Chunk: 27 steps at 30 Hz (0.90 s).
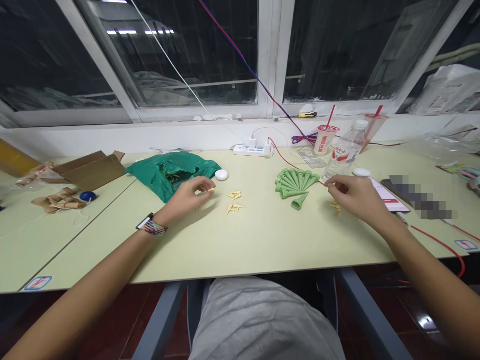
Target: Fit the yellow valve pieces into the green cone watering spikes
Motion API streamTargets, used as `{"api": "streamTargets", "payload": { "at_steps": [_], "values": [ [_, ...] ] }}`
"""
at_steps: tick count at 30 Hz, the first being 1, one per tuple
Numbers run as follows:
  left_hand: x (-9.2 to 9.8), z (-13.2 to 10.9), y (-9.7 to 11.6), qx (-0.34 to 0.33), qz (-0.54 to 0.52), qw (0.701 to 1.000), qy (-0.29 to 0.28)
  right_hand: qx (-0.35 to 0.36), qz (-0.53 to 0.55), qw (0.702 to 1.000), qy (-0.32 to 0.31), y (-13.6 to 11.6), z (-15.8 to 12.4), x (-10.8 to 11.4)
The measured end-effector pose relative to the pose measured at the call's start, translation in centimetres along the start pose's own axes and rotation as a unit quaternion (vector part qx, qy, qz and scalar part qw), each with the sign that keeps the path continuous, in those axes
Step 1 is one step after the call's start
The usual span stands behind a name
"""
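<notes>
Two bare hands rest low over the pale green table [262, 240], one on each side of the fan of green cones [294, 180]. The left hand [189, 196], well to the left of the fan, is curled, with thumb and forefinger pinched on a small yellow piece [212, 189] held just above the tabletop. The right hand [356, 197], just right of the fan, is loosely curled with thumb and forefinger drawn close together; I cannot tell whether anything sits between them. A few more yellow pieces [336, 206] lie under its palm edge.

Between the left hand and the fan lies a loose cluster of yellow pieces [234, 201]. A single green cone [300, 201] lies apart, just in front of the fan. Behind the fan stands a clear water bottle [343, 152]. Far left of the fan, past the left hand, sits a crumpled green plastic bag [168, 172], with a white round object [221, 175] beside it.
</notes>
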<state>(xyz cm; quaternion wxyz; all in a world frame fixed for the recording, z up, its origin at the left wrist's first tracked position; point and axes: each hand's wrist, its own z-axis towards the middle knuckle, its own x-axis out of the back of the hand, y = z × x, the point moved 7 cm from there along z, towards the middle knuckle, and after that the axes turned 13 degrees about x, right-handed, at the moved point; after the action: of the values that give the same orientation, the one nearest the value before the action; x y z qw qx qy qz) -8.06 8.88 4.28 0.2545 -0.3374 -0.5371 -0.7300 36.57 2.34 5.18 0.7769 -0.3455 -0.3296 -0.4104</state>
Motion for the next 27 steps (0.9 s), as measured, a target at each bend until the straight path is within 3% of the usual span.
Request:
{"api": "streamTargets", "payload": {
  "at_steps": [3,7,14,20,23,27],
  "values": [
    [1.5,0.8,1.0,0.033,-0.107,0.993,0.035,0.022,0.042,0.999,-0.004,-1.5,0.8,-0.6],
    [2.3,2.0,4.4,-0.012,-0.204,0.977,0.055,0.061,0.080,0.995,-0.006,-4.1,2.8,-1.6],
    [1.0,4.0,9.2,-0.094,-0.255,0.962,0.013,0.112,0.160,0.981,0.009,-8.6,6.5,-3.1],
    [0.0,3.4,10.8,-0.089,-0.240,0.967,0.000,0.100,0.270,0.958,-0.014,-10.5,7.8,-5.1],
    [-0.3,2.7,10.9,-0.085,-0.234,0.969,0.001,0.092,0.302,0.948,-0.042,-10.9,7.5,-5.8],
    [-1.2,2.4,10.6,-0.081,-0.242,0.966,-0.039,0.083,0.353,0.930,-0.063,-11.6,7.0,-6.0]
  ]
}}
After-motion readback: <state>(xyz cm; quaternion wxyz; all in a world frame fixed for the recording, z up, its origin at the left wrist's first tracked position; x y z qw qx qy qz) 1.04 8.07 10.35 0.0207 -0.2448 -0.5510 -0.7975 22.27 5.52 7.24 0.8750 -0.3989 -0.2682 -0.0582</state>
